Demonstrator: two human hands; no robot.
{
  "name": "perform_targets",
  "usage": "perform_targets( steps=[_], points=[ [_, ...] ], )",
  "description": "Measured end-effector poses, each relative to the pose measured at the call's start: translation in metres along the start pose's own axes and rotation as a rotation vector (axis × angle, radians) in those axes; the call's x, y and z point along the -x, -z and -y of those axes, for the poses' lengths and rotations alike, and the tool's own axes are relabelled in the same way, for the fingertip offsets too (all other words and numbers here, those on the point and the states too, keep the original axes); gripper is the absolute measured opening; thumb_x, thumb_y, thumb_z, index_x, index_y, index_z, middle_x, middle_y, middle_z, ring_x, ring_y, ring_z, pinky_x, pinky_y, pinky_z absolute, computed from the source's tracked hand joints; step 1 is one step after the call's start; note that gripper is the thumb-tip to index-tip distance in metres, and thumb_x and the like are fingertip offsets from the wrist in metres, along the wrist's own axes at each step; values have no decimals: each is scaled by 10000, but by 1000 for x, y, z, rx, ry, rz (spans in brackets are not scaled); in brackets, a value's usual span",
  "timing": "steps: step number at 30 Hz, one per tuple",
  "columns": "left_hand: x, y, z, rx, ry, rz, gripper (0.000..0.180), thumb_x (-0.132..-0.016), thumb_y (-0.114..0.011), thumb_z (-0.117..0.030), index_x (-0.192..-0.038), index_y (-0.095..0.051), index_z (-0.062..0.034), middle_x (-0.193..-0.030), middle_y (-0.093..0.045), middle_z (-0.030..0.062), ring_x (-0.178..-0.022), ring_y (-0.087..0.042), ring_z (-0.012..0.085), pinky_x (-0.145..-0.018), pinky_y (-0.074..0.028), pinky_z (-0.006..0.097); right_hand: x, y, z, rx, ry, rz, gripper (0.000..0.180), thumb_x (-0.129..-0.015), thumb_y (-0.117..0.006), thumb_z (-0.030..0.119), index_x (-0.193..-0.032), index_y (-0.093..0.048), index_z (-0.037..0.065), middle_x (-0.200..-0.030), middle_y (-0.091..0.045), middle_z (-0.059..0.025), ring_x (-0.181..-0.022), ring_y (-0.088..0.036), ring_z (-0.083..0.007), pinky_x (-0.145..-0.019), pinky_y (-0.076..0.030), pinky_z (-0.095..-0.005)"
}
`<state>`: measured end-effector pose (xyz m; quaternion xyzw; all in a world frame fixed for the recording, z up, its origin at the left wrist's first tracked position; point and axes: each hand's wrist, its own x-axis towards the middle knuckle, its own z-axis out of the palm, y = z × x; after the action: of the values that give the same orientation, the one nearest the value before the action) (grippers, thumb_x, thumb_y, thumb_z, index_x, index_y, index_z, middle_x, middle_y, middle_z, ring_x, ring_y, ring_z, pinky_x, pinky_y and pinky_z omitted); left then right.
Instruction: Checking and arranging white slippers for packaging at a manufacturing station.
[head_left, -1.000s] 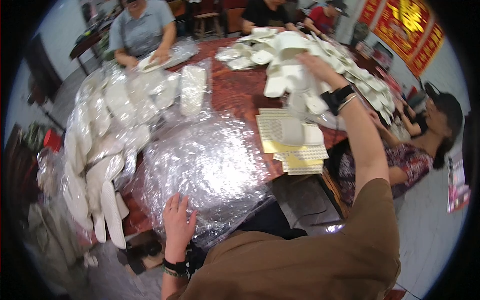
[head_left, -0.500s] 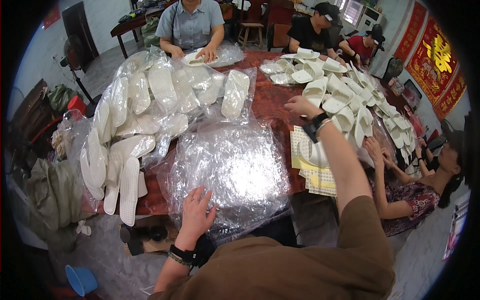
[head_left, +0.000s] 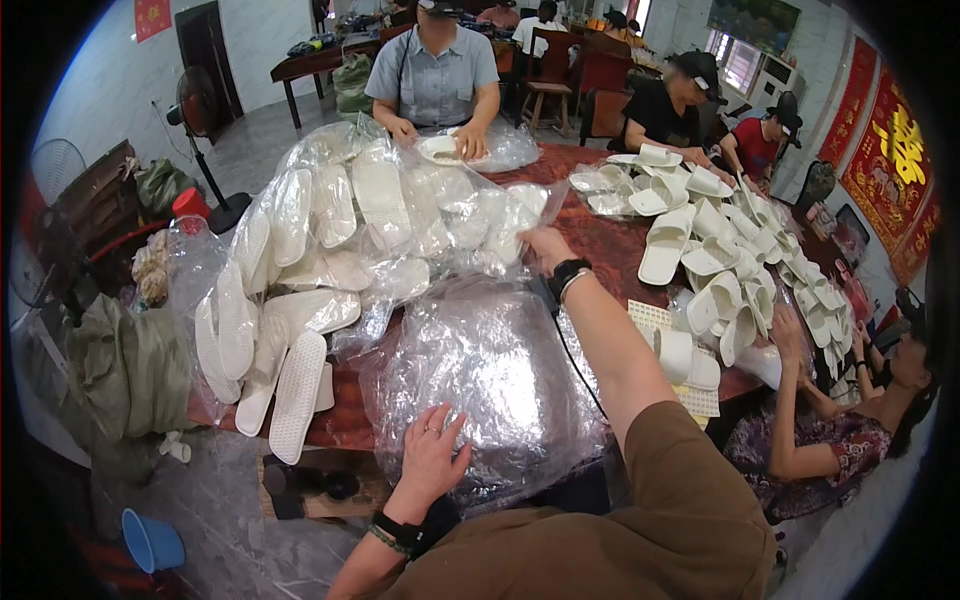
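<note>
My left hand [head_left: 434, 452] lies with spread fingers on a stack of clear plastic bags [head_left: 470, 370] at the table's near edge. Stretched forward, my right hand [head_left: 545, 248] is at the right edge of a heap of bagged white slippers [head_left: 385, 205]. Its fingertips meet a bagged slipper [head_left: 512, 228] there; they are slightly smeared, and whether they grip it I cannot tell. Right of my forearm, a pair of white slippers [head_left: 688, 358] rests on yellowish sticker sheets [head_left: 650, 318]. Unbagged white slippers [head_left: 715, 225] form a second heap at the right.
Across the reddish-brown table [head_left: 600, 245], a person in a grey-blue shirt [head_left: 435, 80] handles a white slipper [head_left: 440, 148]. Other people [head_left: 680, 105] work at the far right, and one in a patterned top [head_left: 800, 430] sits close by. A blue bucket [head_left: 153, 540] stands on the floor.
My right hand has swung left, from beside the unbagged slippers to the bagged heap. My left hand stays on the plastic bags. The whole view has shifted.
</note>
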<state>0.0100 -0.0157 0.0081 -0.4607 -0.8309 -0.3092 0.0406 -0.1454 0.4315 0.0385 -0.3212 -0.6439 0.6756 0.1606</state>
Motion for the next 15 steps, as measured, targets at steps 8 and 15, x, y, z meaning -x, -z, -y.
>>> perform_targets(
  steps=[8, 15],
  points=[
    [12, 12, 13, -76, 68, 18, 474, -845, -689, -259, -1281, -633, -81, -1381, -537, 181, -1290, -469, 377, -1040, -384, 521, 71, 14, 136, -102, 313, 45, 83, -811, -670, 84, -832, -657, 5, -738, -624, -39, -628, -587, -159, -559, -473, -329],
    [3, 2, 10, -59, 10, -22, 460, -833, -696, -249, -1254, -646, -71, -1369, -545, 186, -1286, -466, 391, -1038, -387, 513, 164, 106, 256, 382, 773, 55, 113, -879, -694, 167, -916, -691, 60, -802, -657, 34, -665, -573, -48, -597, -440, -223]
  ],
)
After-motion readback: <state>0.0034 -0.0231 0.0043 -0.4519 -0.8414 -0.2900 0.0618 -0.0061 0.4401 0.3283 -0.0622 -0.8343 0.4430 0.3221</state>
